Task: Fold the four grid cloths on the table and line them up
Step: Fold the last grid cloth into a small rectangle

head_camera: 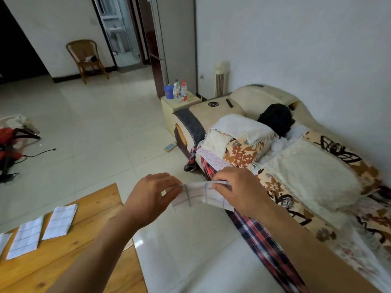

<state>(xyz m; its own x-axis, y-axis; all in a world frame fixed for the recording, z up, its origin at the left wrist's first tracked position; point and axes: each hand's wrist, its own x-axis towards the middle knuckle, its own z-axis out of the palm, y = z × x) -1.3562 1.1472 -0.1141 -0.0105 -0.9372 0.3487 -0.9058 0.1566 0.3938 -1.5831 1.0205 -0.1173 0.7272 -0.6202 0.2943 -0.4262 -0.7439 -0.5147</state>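
A white grid cloth [203, 195] hangs in the air between both hands, folded over at its top edge, out past the table's right side above the floor. My left hand [152, 195] pinches its upper left corner. My right hand [241, 191] pinches its upper right corner. Two folded grid cloths lie side by side on the wooden table [88, 240] at the lower left, one at the right [60, 223] and one beside it [26, 240]. The corner of a third folded cloth [3, 242] shows at the frame's left edge.
A sofa [296, 166] with floral covers, white blankets and a plaid cloth runs along the right. A small cabinet with bottles [177, 92] stands beyond it. A wicker chair [86, 58] is at the far wall. Red and black gear [10, 149] lies on the tiled floor.
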